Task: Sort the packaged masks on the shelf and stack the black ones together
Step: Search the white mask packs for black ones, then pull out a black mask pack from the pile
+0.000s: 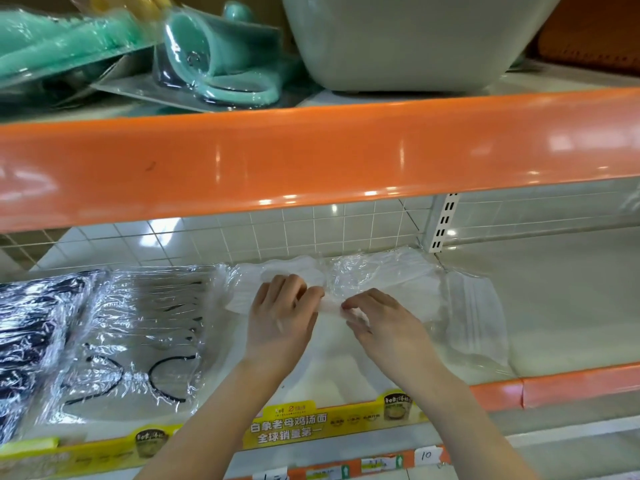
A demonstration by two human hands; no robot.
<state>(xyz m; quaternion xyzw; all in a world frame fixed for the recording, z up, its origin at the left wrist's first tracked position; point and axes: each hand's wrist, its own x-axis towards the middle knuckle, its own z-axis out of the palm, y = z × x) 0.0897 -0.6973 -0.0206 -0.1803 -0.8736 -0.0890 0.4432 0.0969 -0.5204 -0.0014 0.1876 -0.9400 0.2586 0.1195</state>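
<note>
two hands are working at one clear-wrapped packet of white masks (363, 282), which is lying on the lower shelf (554, 306) near its middle, toward the tiled back wall (311, 223). the left hand (280, 317) is resting on the packet's left part with its fingers (294, 284) curled and pinching the wrapper. the right hand (377, 323) is sitting just beside it, its fingers (349, 306) bent inward and pinching the same fold of wrapper; the two sets of fingertips are lying nearly touching. a loose clear zip bag (474, 317) is lying just right of the packet, overlapping its right edge. left of the hands, a clear-wrapped packet showing black ear loops (138, 341) is lying flat on the shelf, touching the white packet's left end. further left, at the frame edge, a wrapped packet of black masks (31, 330) is lying beside it; how many packets are stacked there cannot be told. a yellow printed label strip (291, 427) is running along the shelf's front edge under the forearms. above, an orange shelf rail (311, 154) is crossing the view, and the upper shelf is carrying teal packaged goods (214, 53) and a pale plastic basin (408, 39).
</note>
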